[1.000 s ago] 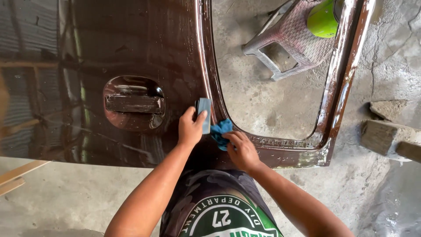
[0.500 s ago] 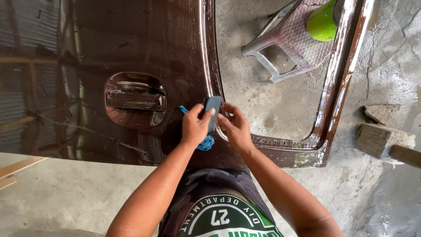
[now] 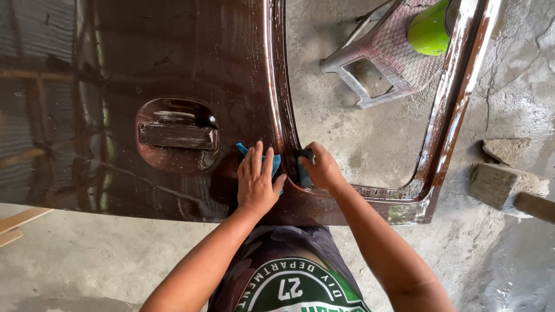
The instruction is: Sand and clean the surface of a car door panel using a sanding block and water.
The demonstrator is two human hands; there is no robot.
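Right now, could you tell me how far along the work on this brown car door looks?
The car door is wet and glossy over most of its panel. In hand: the left hand presses a blue cloth flat on the panel, and the right hand grips a dark block against the window frame edge. The frame's lower corner looks dull and patchy, so it seems left to do.

This is looking like a rough auto body workshop: a glossy brown car door (image 3: 173,86), off its car, is lying flat and glistening wet over a bare, stained concrete floor (image 3: 352,127). A woven plastic stool (image 3: 381,63) is standing beyond the window opening, carrying a green container (image 3: 429,32). Concrete blocks (image 3: 506,185) are sitting at the right, and wooden planks (image 3: 17,222) are poking in at the left
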